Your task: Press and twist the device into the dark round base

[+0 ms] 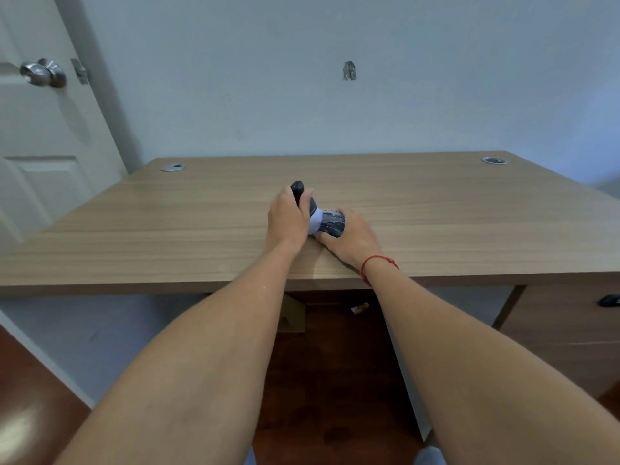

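Dark grey and pale blue handheld device (318,216), bulbous ribbed dark end plus a narrower dark handle, sits mid-desk, lying roughly on its side, handle pointing toward 11 o'clock. Exact kind of device: cannot tell, too small and partly covered.

Left hand (288,219) curls around the handle end, thumb over the top at about 12 o'clock of the hand, fingers wrapped and mostly hidden behind it. Right hand (349,234) cups the ribbed dark head from the 4 o'clock side, fingers curled round its far edge, heel of the hand resting on the light wood-grain laminate desk (436,223). Thin red string bracelet (377,265) sits on the right wrist. The 2 hands are touching or just beside each other under the pale blue middle section.

Judgement on the step: looks like a 2-handed hold with the head braced against the handle, possibly twisting or pulling apart. To do it well, keep the right hand planted on the desk as the anchor, keep the left grip close to the joint, and turn along the device's own axis so it doesn't skid.

Elsewhere: 2 round grey cable grommets at the desk's far corners, left one (172,167) at 10 o'clock, right one (494,160) at 2 o'clock. White panelled door (50,135) with a silver round knob (42,72) at 9 to 10 o'clock. Small dark patch (349,71) on the pale wall at 12 o'clock.
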{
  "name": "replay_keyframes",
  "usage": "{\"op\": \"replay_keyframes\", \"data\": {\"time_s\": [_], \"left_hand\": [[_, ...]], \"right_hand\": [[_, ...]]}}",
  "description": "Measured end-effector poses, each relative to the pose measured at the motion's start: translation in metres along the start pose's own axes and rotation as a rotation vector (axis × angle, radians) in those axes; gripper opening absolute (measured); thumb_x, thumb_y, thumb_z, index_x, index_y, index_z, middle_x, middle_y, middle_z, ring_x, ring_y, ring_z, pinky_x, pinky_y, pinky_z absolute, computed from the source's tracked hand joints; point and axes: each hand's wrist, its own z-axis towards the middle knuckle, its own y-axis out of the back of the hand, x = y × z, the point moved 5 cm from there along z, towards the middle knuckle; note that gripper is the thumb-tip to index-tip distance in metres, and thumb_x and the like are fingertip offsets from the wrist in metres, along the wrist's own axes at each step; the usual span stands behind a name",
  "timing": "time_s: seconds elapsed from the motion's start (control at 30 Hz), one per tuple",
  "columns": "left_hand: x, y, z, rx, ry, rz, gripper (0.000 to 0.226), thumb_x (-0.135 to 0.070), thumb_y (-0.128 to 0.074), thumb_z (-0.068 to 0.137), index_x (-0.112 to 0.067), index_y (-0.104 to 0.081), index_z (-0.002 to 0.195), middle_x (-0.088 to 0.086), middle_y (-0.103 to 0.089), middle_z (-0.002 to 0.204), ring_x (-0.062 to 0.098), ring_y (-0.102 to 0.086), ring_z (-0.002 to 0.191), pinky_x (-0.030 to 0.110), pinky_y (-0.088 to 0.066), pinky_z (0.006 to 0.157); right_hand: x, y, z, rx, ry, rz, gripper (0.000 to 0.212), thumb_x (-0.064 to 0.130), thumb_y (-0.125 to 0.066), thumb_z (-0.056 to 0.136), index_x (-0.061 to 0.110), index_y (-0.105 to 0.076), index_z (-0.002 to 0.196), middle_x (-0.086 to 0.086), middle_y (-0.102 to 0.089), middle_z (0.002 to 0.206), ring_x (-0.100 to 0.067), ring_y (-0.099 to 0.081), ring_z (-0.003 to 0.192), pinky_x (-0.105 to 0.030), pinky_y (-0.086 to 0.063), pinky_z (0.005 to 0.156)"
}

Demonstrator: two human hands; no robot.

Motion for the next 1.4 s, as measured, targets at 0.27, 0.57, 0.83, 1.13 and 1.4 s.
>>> {"op": "replay_keyframes", "data": {"time_s": [0.27,0.57,0.83,1.13,1.4], "left_hand": [[0.027,0.002,-0.007,-0.009,0.152,-0.05,0.039,-0.031,-0.046,0.099,0.005,-0.051,0.114,0.021,-0.058,0.119,0.035,-0.054,0.111,0.033,-0.04,0.083],[0.023,0.007,-0.001,-0.079,0.061,-0.158,0.034,-0.033,-0.054,0.096,0.0,-0.062,0.098,0.013,-0.063,0.095,0.027,-0.058,0.093,0.024,-0.034,0.071],[0.017,0.002,-0.006,-0.119,0.007,-0.018,0.033,-0.03,-0.057,0.093,0.002,-0.065,0.088,0.018,-0.069,0.089,0.034,-0.063,0.088,0.04,-0.05,0.076],[0.009,0.011,-0.005,-0.232,-0.003,-0.196,0.034,-0.029,-0.057,0.093,0.003,-0.066,0.085,0.017,-0.071,0.084,0.032,-0.065,0.083,0.038,-0.052,0.075],[0.028,0.003,-0.007,-0.138,0.042,0.111,0.032,-0.031,-0.056,0.094,0.0,-0.062,0.091,0.016,-0.068,0.092,0.033,-0.063,0.088,0.034,-0.041,0.066]], "right_hand": [[-0.001,0.0,-0.001,0.002,0.009,-0.018,0.058,0.041,-0.074,0.078,0.016,-0.055,0.127,-0.004,-0.063,0.121,-0.024,-0.059,0.112,-0.042,-0.049,0.097],[-0.003,-0.002,0.002,-0.007,0.036,-0.027,0.051,0.044,-0.073,0.077,0.018,-0.058,0.119,-0.002,-0.065,0.114,-0.023,-0.061,0.105,-0.043,-0.052,0.092],[-0.002,-0.001,0.0,-0.004,0.06,-0.015,0.048,0.041,-0.074,0.079,0.017,-0.058,0.118,-0.002,-0.065,0.111,-0.022,-0.061,0.1,-0.041,-0.053,0.089],[-0.003,0.004,-0.001,-0.003,0.033,0.061,0.061,0.043,-0.079,0.073,0.018,-0.056,0.123,-0.001,-0.065,0.116,-0.021,-0.061,0.105,-0.041,-0.051,0.093],[0.0,0.001,-0.002,-0.012,0.069,0.035,0.044,0.04,-0.076,0.076,0.018,-0.062,0.111,0.0,-0.067,0.104,-0.021,-0.063,0.095,-0.04,-0.054,0.085]]}}
